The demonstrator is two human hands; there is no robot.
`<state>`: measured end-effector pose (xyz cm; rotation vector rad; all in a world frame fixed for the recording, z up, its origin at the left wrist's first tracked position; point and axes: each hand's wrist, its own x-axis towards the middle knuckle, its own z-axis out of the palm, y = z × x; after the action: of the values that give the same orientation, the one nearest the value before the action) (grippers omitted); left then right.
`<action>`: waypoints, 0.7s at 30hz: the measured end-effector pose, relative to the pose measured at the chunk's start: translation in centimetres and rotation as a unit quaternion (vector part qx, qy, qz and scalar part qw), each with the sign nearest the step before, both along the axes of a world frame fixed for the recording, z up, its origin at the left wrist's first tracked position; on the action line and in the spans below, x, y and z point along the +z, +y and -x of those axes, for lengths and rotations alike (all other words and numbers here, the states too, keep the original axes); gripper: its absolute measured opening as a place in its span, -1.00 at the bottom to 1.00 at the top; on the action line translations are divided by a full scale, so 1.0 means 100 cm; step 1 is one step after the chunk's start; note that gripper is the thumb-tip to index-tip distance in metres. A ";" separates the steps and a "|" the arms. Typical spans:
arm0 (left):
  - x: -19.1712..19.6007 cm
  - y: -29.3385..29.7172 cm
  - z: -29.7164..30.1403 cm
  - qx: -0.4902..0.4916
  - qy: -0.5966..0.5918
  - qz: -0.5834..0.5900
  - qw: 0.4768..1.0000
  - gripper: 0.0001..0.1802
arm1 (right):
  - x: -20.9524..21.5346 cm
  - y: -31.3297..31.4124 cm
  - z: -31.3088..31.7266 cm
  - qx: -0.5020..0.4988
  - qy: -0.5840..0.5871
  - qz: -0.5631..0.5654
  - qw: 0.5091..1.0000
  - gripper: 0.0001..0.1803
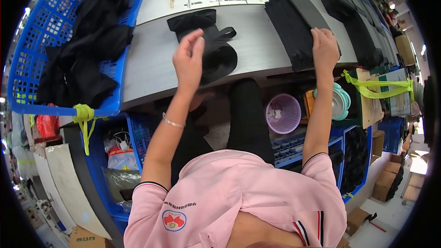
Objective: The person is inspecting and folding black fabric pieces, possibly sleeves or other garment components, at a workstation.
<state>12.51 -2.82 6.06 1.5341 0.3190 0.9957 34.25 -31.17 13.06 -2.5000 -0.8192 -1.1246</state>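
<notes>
While a blue basket point(59, 109) of black fabric point(87, 36) stood far left, the left hand point(188, 62) hung above a looped black piece point(220, 59) on the grey table point(151, 64), its loosely bent fingers grasping nothing visible. Farther right, the right hand point(325, 51) was at a stack of black sheets point(289, 32); whether it pinched one, I could not tell.

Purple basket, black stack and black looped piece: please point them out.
Purple basket point(290, 120), head view: inner wall.
Black stack point(293, 32), head view: layered left part.
Black looped piece point(211, 34), head view: middle section.
</notes>
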 end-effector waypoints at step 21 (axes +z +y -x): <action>-0.057 -0.125 0.069 -0.513 -0.018 0.494 0.702 -0.03 | -0.044 -0.004 0.270 0.302 0.539 -0.082 0.782 -0.84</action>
<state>5.56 -15.36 0.32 0.4665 -0.0837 -0.1242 7.22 -31.57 8.70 -1.9511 -0.9290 0.4464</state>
